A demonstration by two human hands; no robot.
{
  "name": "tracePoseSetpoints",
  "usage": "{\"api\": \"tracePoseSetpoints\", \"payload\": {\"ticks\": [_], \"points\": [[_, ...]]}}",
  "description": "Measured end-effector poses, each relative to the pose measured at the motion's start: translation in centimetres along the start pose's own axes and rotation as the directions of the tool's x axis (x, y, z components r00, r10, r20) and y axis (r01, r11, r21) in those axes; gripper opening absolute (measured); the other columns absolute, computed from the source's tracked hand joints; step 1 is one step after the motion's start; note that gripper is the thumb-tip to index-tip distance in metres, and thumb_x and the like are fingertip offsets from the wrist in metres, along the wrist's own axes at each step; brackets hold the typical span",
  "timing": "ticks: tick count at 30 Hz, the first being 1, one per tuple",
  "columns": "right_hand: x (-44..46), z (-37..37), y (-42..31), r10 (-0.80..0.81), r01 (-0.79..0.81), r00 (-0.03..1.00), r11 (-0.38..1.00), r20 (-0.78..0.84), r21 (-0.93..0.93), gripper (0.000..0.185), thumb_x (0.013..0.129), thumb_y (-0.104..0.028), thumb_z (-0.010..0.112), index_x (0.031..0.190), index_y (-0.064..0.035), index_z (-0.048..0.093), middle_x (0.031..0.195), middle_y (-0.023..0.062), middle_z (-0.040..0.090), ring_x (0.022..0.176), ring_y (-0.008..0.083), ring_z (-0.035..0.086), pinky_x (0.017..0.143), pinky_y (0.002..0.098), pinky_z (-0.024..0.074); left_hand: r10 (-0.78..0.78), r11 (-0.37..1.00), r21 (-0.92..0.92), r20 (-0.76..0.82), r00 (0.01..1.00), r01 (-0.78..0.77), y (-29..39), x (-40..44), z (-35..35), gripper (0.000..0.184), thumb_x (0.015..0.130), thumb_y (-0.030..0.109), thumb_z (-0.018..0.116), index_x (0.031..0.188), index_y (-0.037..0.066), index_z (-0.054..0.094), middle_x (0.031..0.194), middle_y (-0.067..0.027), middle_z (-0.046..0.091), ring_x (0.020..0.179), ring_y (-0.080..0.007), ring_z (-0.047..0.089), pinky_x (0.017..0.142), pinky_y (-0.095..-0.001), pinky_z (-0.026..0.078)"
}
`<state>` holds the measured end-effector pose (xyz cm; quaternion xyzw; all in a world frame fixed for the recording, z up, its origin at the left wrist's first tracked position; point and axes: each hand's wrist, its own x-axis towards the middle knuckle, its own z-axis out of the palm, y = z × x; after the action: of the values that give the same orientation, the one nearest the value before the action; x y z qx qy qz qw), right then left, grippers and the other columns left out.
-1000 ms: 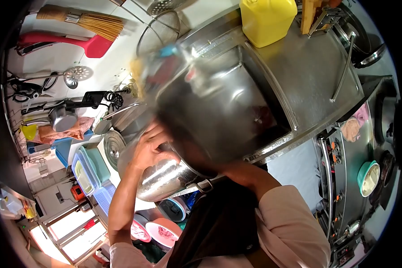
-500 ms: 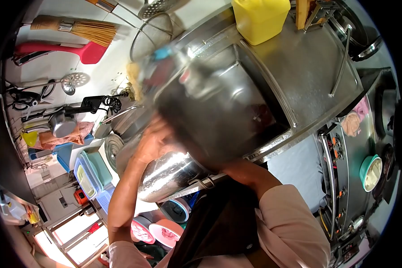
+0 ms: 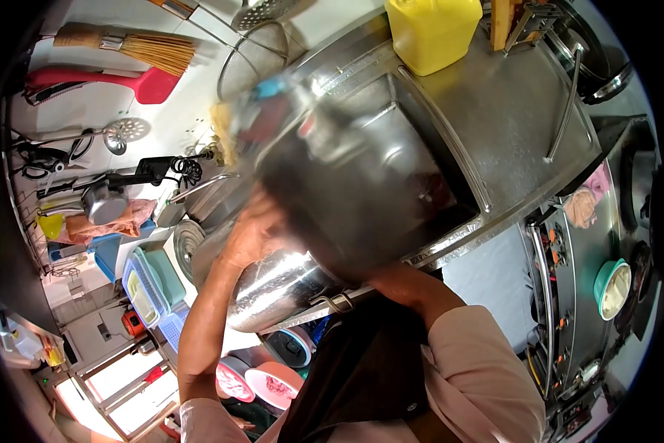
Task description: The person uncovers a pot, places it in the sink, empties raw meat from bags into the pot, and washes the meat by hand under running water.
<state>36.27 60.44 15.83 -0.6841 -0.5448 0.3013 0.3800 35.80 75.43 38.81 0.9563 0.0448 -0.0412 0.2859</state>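
Note:
My left hand (image 3: 254, 229) is over the near left side of the steel sink, above a large shiny steel pot (image 3: 280, 288); its fingers are smeared and fade into a blurred dark patch. My right forearm reaches in from the lower right, and the hand at its end is hidden in that same blur. The steel sink basin (image 3: 398, 170) lies beyond, with something dark red, too unclear to name, at its bottom. Whether either hand holds anything cannot be made out.
A yellow jug (image 3: 434, 37) stands on the steel counter (image 3: 516, 111) behind the sink. Utensils, among them a red spatula (image 3: 155, 86), hang on the left wall. At the right, a green bowl (image 3: 612, 289) rests near the stove. Pink basins (image 3: 273, 384) sit low down.
Compared with a second ago, my left hand has shifted slightly right and its fingers have become more blurred. The view has tilted a little. My right forearm looks nearly unmoved.

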Motion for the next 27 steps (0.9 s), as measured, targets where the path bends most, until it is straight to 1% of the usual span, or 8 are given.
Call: {"api": "tracePoseSetpoints", "payload": {"ticks": [6, 11, 14, 20, 27], "points": [[0.1, 0.8, 0.4, 0.03, -0.029, 1.0, 0.999, -0.007, 0.03, 0.054, 0.086, -0.031, 0.064, 0.131, -0.0045, 0.053, 0.121, 0.0217, 0.058, 0.112, 0.0421, 0.054, 0.098, 0.0545, 0.0438, 0.031, 0.999, 0.011, -0.005, 1.0, -0.031, -0.1, 0.0, 0.0, 0.058, 0.052, 0.044, 0.09, 0.088, 0.006, 0.064, 0.091, -0.0039, 0.063, 0.1, -0.0277, 0.063, 0.118, -0.0574, 0.033], [-0.2, -0.1, 0.0, 0.034, -0.033, 0.999, 0.997, -0.006, 0.073, 0.053, 0.086, -0.029, 0.064, 0.131, -0.0039, 0.053, 0.121, 0.0225, 0.058, 0.112, 0.043, 0.054, 0.098, 0.055, 0.0436, 0.035, 0.999, 0.015, -0.011, 0.999, -0.035, 0.2, 0.2, 0.1, 0.058, 0.053, 0.044, 0.09, 0.089, 0.006, 0.064, 0.091, -0.0038, 0.063, 0.1, -0.0276, 0.063, 0.118, -0.0574, 0.032], [-0.3, -0.2, 0.0, 0.029, -0.024, 0.998, 0.996, -0.056, 0.089, 0.053, 0.085, -0.029, 0.064, 0.131, -0.0038, 0.053, 0.121, 0.0227, 0.058, 0.111, 0.0433, 0.054, 0.097, 0.0548, 0.0439, 0.031, 1.0, -0.002, -0.024, 0.999, -0.031, 0.6, 0.6, 0.1, 0.058, 0.053, 0.044, 0.09, 0.089, 0.006, 0.064, 0.091, -0.0039, 0.063, 0.1, -0.0277, 0.063, 0.119, -0.0575, 0.032], [-0.2, -0.2, 0.1, 0.0, 0.004, 0.999, 0.995, -0.045, 0.096, 0.054, 0.085, -0.031, 0.065, 0.13, -0.0036, 0.054, 0.121, 0.0225, 0.058, 0.111, 0.0434, 0.054, 0.096, 0.0552, 0.0445, 0.017, 1.0, 0.003, -0.01, 1.0, -0.017, 0.6, 0.6, 0.1, 0.058, 0.053, 0.045, 0.089, 0.088, 0.006, 0.064, 0.091, -0.0036, 0.063, 0.1, -0.0272, 0.063, 0.119, -0.0579, 0.032], [-0.3, 0.0, 0.0, 0.043, -0.041, 0.999, 0.997, -0.019, 0.06, 0.058, 0.086, -0.036, 0.066, 0.133, -0.005, 0.052, 0.12, 0.0217, 0.058, 0.113, 0.0423, 0.054, 0.095, 0.056, 0.0455, 0.001, 1.0, 0.007, -0.004, 1.0, -0.001, 0.2, 0.4, 0.3, 0.058, 0.054, 0.046, 0.089, 0.088, 0.006, 0.064, 0.091, -0.0035, 0.063, 0.1, -0.0269, 0.063, 0.119, -0.0585, 0.032]]}}
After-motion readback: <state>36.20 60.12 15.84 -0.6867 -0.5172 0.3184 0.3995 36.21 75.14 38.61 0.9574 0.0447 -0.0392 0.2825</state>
